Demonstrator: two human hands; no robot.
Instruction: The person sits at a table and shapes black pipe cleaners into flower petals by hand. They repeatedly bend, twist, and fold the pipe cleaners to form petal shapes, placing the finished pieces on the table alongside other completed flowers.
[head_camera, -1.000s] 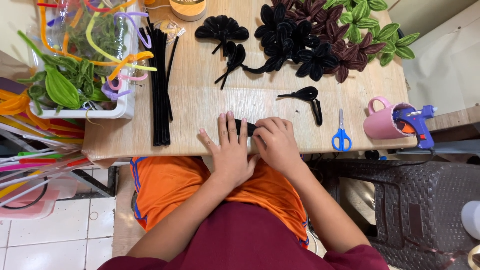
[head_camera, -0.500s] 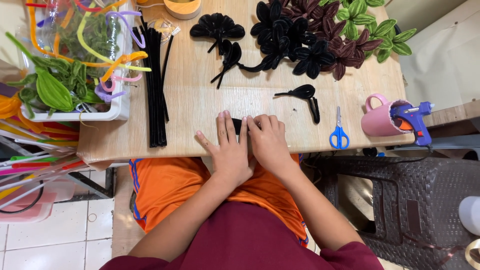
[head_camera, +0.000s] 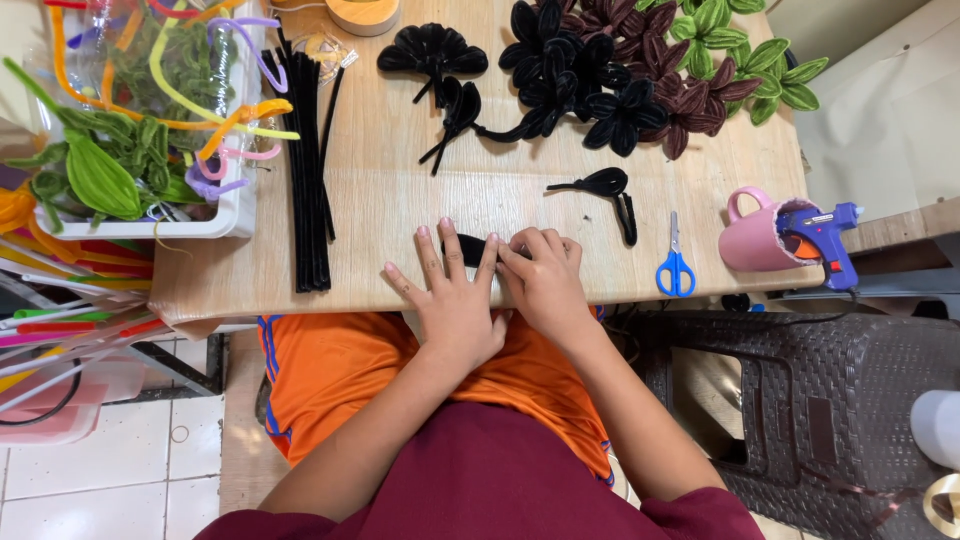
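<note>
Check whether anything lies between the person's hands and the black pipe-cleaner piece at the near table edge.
Nothing visible does. The left hand lies flat over the black pipe-cleaner piece, and the right hand pinches its other end. The black stems and the blue scissors lie off to either side.

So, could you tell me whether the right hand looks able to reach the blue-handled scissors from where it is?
Probably yes. The scissors lie flat on the table just beside the right hand, with only bare wood between them; the hand is busy pressing the black pipe-cleaner piece.
</note>
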